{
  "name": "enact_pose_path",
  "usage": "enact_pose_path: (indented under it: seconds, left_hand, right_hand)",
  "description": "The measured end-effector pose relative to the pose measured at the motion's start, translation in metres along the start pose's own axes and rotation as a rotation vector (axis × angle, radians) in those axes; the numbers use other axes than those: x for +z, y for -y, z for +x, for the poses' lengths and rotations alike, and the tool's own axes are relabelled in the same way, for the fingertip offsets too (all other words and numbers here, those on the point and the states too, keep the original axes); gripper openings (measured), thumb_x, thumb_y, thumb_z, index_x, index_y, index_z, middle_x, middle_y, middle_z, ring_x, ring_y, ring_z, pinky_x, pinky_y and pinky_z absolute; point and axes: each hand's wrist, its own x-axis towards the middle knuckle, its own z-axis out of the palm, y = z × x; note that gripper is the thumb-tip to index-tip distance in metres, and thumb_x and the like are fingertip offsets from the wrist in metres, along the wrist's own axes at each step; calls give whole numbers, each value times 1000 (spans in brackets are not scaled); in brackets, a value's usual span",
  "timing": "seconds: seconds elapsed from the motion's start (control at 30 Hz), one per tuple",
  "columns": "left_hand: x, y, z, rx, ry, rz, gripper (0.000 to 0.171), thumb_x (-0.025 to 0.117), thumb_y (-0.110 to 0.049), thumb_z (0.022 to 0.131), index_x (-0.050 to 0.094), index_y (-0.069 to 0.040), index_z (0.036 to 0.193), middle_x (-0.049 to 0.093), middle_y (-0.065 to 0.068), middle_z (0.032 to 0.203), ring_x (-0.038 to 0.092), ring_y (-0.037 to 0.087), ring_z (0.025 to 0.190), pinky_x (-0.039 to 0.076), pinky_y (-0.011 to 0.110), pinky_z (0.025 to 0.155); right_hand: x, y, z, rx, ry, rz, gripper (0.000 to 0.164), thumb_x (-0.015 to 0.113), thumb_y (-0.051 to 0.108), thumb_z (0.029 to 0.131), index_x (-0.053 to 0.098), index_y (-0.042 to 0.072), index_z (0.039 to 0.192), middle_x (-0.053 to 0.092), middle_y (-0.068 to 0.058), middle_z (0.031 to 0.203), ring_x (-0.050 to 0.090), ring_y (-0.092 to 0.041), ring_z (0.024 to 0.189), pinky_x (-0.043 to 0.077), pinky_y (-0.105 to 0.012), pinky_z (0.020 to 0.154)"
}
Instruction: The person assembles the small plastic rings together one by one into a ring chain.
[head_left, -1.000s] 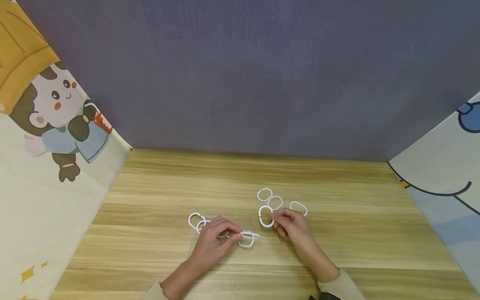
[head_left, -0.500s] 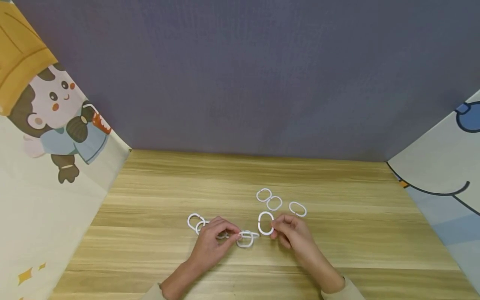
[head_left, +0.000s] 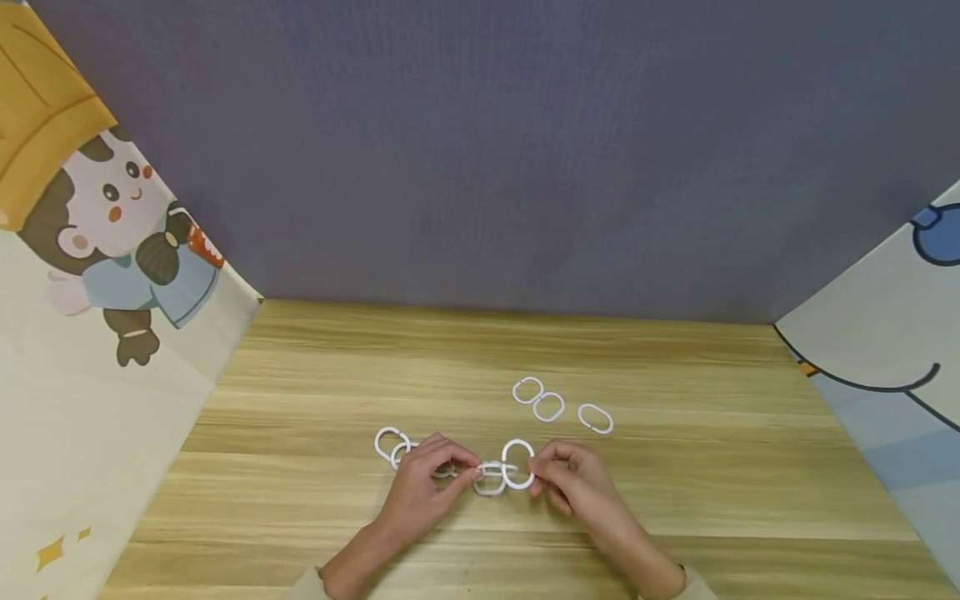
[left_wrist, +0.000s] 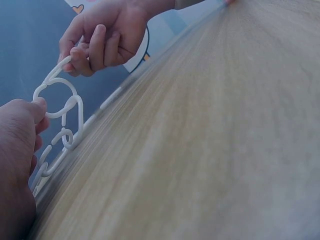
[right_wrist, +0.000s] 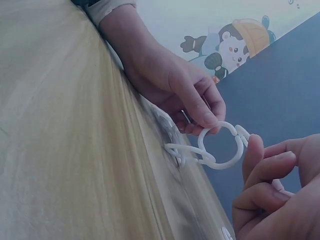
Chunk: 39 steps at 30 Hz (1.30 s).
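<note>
Between thumb and fingertips, my left hand (head_left: 431,482) pinches the end ring of a chain of white plastic links (left_wrist: 75,100). The chain hangs from that ring and trails left behind the hand, where more links (head_left: 388,442) lie on the table. My right hand (head_left: 576,479) pinches a single white oval link (head_left: 517,464) with a small gap in its side. In the right wrist view this link (right_wrist: 241,132) meets the rim of the end ring (right_wrist: 239,155) that the left hand holds, near that ring's gap. Part of the chain is hidden by the left hand.
Several loose items lie beyond the hands on the wooden table (head_left: 337,358): two white links (head_left: 549,407) touching each other, and another oval link (head_left: 596,418) to their right. A dark panel (head_left: 510,167) stands along the back edge, with printed side panels (head_left: 187,333) left and right.
My right hand has moved left and slightly toward me with its link, from apart to the end ring of the chain. The left hand has stayed put.
</note>
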Motion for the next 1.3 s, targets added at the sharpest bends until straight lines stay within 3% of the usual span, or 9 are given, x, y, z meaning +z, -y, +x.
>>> enact_pose_path:
  seconds: [0.33,0.7,1.0,1.3]
  left_hand:
    - [-1,-1,0,-9,1,5,23,93,-3,84,81,-16,98,79,-7,95,70,9,88,63,27,76]
    - [-1,-1,0,-2,0,-3,22,93,-3,85,81,-16,99,79,-7,96,70,10,88,63,27,77]
    - [-1,-1,-1,24,39,-57,23,93,-4,85,81,-17,100,79,-8,97,70,9,90,61,27,81]
    - [-1,-3,-1,38,94,4,23,95,-9,84,80,-21,97,77,-9,105,70,12,99,60,32,90]
  right_hand:
    - [4,-6,0,35,15,-26,21,71,5,102,64,-14,100,72,0,74,45,-2,49,35,-15,47]
    - [3,-9,1,61,-63,-15,16,71,4,103,64,-10,107,76,-6,79,53,-5,51,42,-16,47]
    - [3,-12,-2,21,-32,30,22,71,-2,100,60,-17,111,79,-14,89,71,-12,65,61,-24,60]
    - [5,-15,-2,-10,-46,48,27,74,3,103,63,-19,113,81,-16,95,74,-13,72,59,-22,58]
